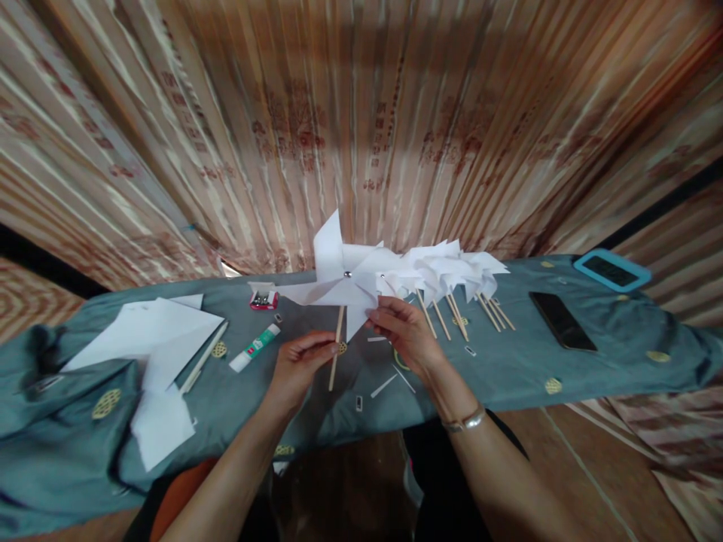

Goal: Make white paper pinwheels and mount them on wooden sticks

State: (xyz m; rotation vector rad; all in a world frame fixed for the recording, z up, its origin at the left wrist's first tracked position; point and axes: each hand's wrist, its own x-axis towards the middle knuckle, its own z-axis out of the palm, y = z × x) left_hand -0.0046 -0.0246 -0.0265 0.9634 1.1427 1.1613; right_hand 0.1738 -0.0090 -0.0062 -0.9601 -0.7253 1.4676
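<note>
A white paper pinwheel [333,278] on a thin wooden stick [337,348] stands upright over the table. My left hand [299,367] is closed round the lower part of the stick. My right hand [402,331] pinches the lower right blade of the pinwheel between its fingertips. A metal pin shows at the pinwheel's centre. Just behind and to the right lies a row of several finished white pinwheels [446,275] with their sticks pointing toward me.
A blue-grey cloth [508,361] covers the table. White paper sheets [152,339] lie at the left, with a glue stick [255,348] and a small red box [263,300]. A black phone [562,321] and a blue-rimmed device [611,269] sit at the right. Patterned curtain behind.
</note>
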